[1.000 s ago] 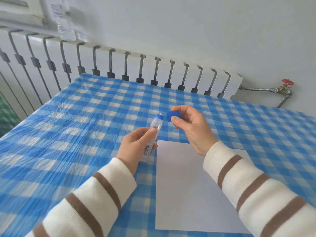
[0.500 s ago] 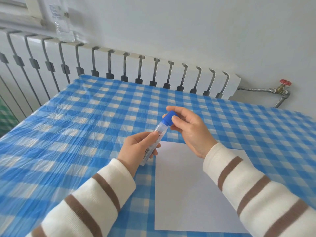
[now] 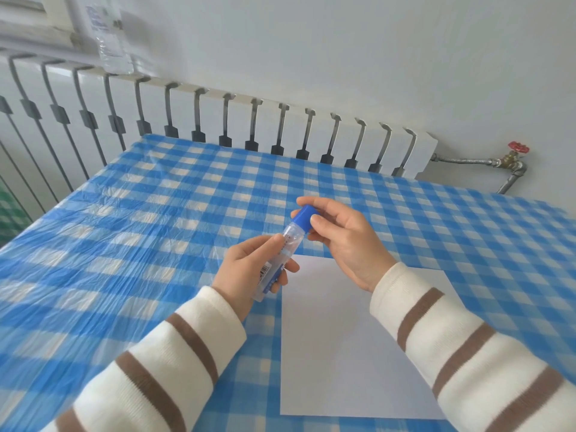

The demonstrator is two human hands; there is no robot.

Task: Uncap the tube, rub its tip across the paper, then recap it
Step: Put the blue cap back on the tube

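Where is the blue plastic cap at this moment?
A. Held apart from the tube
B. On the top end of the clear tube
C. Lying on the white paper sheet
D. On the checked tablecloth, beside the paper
B: the blue plastic cap sits on the clear tube, pinched by the right hand while the left hand grips the tube's body.

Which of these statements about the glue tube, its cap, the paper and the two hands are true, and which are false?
1. The blue cap sits on the glue tube. True.
2. The left hand holds the tube's body. True.
3. The tube lies flat on the white paper. False: it is held above the checked tablecloth.
4. The right hand rests on the paper. False: its fingers are at the cap.
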